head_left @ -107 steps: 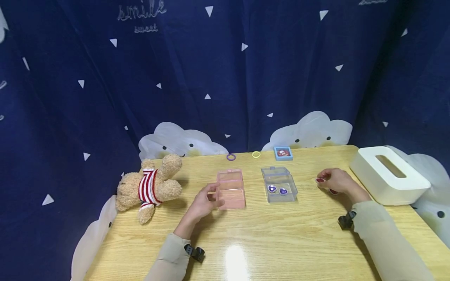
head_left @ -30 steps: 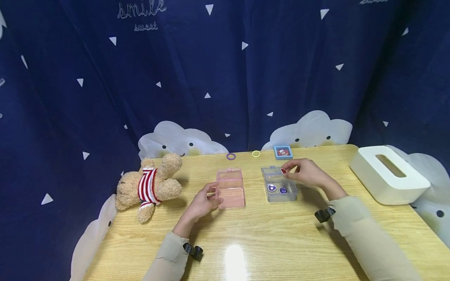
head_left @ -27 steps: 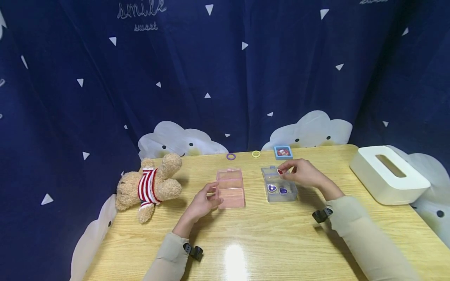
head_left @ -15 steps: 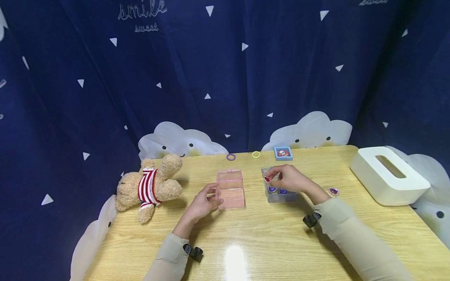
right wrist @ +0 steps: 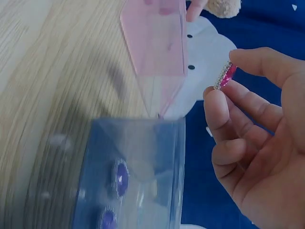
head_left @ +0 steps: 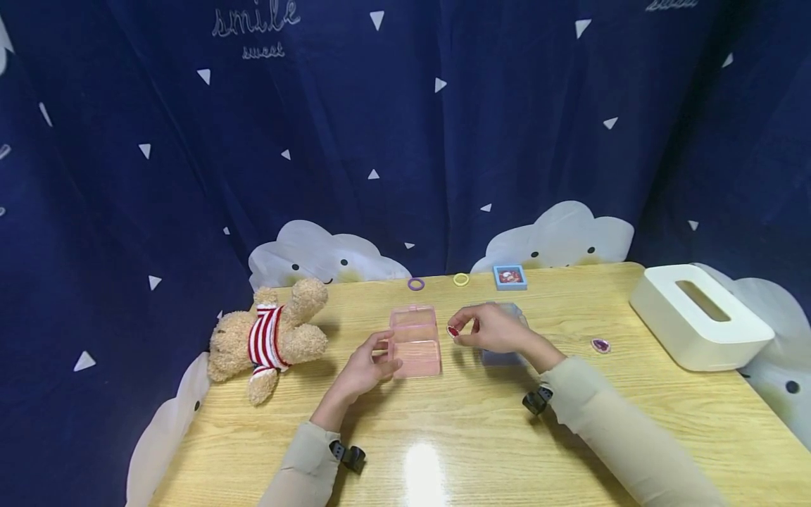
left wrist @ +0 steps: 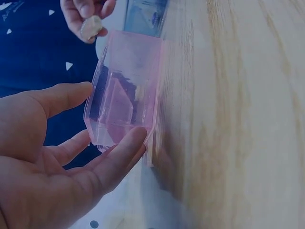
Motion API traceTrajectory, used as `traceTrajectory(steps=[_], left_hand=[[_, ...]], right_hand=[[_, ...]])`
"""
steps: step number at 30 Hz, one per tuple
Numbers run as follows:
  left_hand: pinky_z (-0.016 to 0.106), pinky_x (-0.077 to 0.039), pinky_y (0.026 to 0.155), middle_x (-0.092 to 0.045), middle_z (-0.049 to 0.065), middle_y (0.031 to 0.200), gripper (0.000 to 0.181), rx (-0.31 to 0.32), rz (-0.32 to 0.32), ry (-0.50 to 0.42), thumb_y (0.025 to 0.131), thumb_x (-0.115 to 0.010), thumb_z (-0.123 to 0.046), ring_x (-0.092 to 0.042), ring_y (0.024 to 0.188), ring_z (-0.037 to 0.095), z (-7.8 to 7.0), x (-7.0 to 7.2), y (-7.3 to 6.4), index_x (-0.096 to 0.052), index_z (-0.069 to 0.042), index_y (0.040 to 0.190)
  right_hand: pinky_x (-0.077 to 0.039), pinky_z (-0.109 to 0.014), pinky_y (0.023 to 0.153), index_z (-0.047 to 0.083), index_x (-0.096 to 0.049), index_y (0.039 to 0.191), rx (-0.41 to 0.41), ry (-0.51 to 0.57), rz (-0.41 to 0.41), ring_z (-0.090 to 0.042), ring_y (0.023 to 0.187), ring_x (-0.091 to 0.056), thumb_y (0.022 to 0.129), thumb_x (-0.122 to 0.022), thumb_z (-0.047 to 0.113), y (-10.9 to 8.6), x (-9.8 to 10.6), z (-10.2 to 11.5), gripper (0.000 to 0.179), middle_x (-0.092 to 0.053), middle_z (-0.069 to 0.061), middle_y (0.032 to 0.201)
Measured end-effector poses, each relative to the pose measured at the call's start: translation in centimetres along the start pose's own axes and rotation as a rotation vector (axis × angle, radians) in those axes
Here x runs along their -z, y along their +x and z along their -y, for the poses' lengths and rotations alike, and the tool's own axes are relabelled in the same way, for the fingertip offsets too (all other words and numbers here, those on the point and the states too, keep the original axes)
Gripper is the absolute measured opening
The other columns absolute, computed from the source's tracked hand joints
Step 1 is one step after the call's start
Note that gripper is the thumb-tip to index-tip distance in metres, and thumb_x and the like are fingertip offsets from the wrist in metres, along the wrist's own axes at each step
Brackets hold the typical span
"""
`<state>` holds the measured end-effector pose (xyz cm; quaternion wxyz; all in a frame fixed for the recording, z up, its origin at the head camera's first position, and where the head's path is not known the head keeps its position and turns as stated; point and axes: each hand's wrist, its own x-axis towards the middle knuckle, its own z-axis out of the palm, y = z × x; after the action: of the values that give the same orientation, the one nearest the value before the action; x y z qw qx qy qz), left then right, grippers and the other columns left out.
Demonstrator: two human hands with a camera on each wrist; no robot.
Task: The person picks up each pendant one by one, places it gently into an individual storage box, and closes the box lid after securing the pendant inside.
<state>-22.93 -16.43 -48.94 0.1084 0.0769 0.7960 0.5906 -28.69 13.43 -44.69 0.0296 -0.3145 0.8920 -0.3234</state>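
— Two hands at work over a pale wood-grain surface (head_left: 481, 436), and look at the right hand (head_left: 491, 329): thumb and finger pinch a red gem with a pale beaded rim (head_left: 453, 331)!

— Where exactly is that gem?

— Up in the air, just right of the transparent pink plastic box (head_left: 418, 360), touching neither that nor its neighbour, the transparent blue-grey plastic box (head_left: 503, 358).

— And the left hand (head_left: 367, 362)?

— Thumb and fingers spread around the left end of the pink box, holding it. Lid's up on that one, hinged open at the far side.

— What's inside the blue-grey box?

— The right wrist view gives it away: a silver-rimmed purple gem (right wrist: 122, 179) and a second purple gem (right wrist: 108, 220) beside it. From the head view, the right hand covers them.

— One more over to the right!

— Yes, a dark purple gem with a pale rim (head_left: 600, 346), flat on the surface, well apart from both boxes, nearer the white slotted box (head_left: 728, 334).

— Along the back?

— Left to right, a thin purple ring (head_left: 416, 289), a thin yellow ring (head_left: 461, 285) and a square light-blue frame (head_left: 510, 286). Far left, a tan plush bear in red-and-white stripes (head_left: 266, 336), lying down.
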Motion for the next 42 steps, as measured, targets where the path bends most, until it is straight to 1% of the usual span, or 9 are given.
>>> traceTrajectory(steps=[7,12,14,20,22,26,30,35,42], left_hand=[[0.042,-0.061,0.087,-0.045,0.029,0.142,0.067,-0.003,-0.008,0.004,0.092,-0.071,-0.011,-0.053,0.127,0.046,-0.1,0.0,0.1,-0.039,-0.006,0.15],[0.042,-0.061,0.087,-0.045,0.029,0.142,0.067,-0.007,-0.006,-0.008,0.091,-0.071,-0.011,-0.054,0.126,0.047,0.0,0.0,0.0,-0.039,-0.006,0.15],[0.042,-0.061,0.087,-0.046,0.029,0.142,0.067,-0.004,-0.009,-0.008,0.091,-0.071,-0.011,-0.054,0.126,0.047,0.0,-0.1,-0.1,-0.039,-0.006,0.15],[0.042,-0.061,0.087,-0.046,0.029,0.142,0.066,0.007,-0.019,-0.002,0.092,-0.071,-0.01,-0.056,0.123,0.043,-0.1,-0.2,0.0,-0.039,-0.007,0.15],[0.042,-0.061,0.087,-0.046,0.028,0.142,0.066,0.01,-0.016,0.0,0.092,-0.07,-0.01,-0.056,0.124,0.043,-0.2,-0.2,0.0,-0.039,-0.007,0.15],[0.041,-0.061,0.087,-0.046,0.029,0.142,0.066,0.014,-0.015,-0.003,0.092,-0.07,-0.01,-0.056,0.123,0.043,-0.1,-0.2,0.0,-0.039,-0.007,0.15],[0.042,-0.061,0.088,-0.046,0.029,0.142,0.066,0.015,-0.014,-0.012,0.092,-0.07,-0.01,-0.056,0.122,0.041,-0.2,-0.1,0.0,-0.039,-0.007,0.15],[0.044,-0.061,0.088,-0.046,0.029,0.141,0.067,0.013,-0.011,-0.024,0.092,-0.071,-0.01,-0.057,0.121,0.039,-0.1,-0.2,0.0,-0.038,-0.006,0.15],[0.047,-0.061,0.085,-0.047,0.031,0.139,0.067,0.006,-0.014,-0.027,0.091,-0.07,-0.007,-0.058,0.117,0.038,0.0,-0.2,0.0,-0.038,-0.005,0.15]], right_hand=[[-0.05,-0.02,0.062,0.015,-0.073,0.111,0.026,0.021,0.013,-0.006,0.068,-0.059,0.085,-0.075,0.022,1.2,-1.4,1.2,0.027,-0.074,0.003,0.099],[-0.051,-0.019,0.065,0.016,-0.073,0.109,0.05,0.033,0.029,-0.01,0.073,-0.062,0.084,-0.076,0.017,1.8,-2.7,1.7,0.025,-0.074,0.006,0.099],[-0.052,-0.019,0.068,0.017,-0.073,0.108,0.054,0.028,0.038,-0.008,0.075,-0.062,0.084,-0.076,0.017,2.0,-3.1,1.9,0.024,-0.073,0.008,0.098],[-0.051,-0.021,0.068,0.018,-0.074,0.106,0.055,0.016,0.06,-0.004,0.071,-0.06,0.083,-0.078,0.019,2.7,-4.0,2.4,0.023,-0.074,0.009,0.099],[-0.051,-0.021,0.067,0.019,-0.074,0.105,0.051,0.009,0.074,-0.006,0.071,-0.061,0.083,-0.078,0.018,2.9,-4.3,2.3,0.023,-0.074,0.009,0.099],[-0.052,-0.024,0.072,0.018,-0.075,0.104,0.059,-0.029,0.103,-0.017,0.081,-0.067,0.082,-0.076,0.016,3.3,-4.8,2.1,0.022,-0.074,0.008,0.098],[-0.053,-0.027,0.08,0.018,-0.075,0.103,0.059,-0.06,0.129,-0.022,0.093,-0.07,0.082,-0.077,0.016,3.8,-5.2,2.0,0.021,-0.075,0.005,0.098],[-0.055,-0.03,0.081,0.015,-0.075,0.104,0.038,-0.049,0.167,-0.019,0.09,-0.072,0.082,-0.079,0.018,4.2,-5.3,2.2,0.022,-0.077,0.002,0.096],[-0.056,-0.028,0.082,0.013,-0.074,0.105,0.032,-0.066,0.22,-0.017,0.09,-0.074,0.084,-0.078,0.015,4.6,-5.3,2.3,0.022,-0.077,-0.001,0.096]])
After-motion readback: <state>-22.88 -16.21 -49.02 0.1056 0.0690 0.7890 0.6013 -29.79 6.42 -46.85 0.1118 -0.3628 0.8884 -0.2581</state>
